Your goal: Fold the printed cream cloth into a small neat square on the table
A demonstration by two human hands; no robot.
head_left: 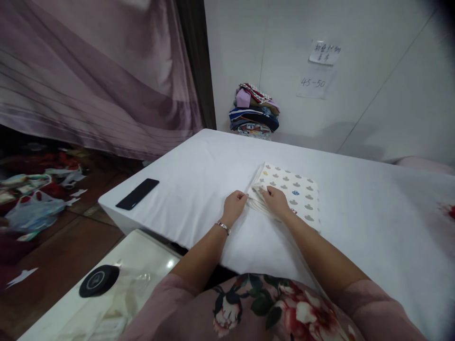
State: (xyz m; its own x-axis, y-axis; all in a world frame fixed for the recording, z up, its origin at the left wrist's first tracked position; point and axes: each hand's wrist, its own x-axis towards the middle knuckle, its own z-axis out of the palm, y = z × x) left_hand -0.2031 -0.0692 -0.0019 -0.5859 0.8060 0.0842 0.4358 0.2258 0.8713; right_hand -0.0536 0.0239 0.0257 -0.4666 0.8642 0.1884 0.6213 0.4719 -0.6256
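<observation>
A folded white cloth with a grey printed pattern and a few coloured motifs lies in layers on the white-covered bed or table. At its near left corner, my right hand pinches the edge of the upper layers, lifting them slightly. Just left of it, my left hand has its fingertips closed on the lower edge of the same cloth. A bracelet circles my left wrist. The cloth's near side is partly hidden behind my right forearm.
A black phone lies at the left edge. Folded clothes are stacked by the far wall. Front left, a white tabletop bears a round black object. A purple curtain hangs at left, above a plastic bag on the floor.
</observation>
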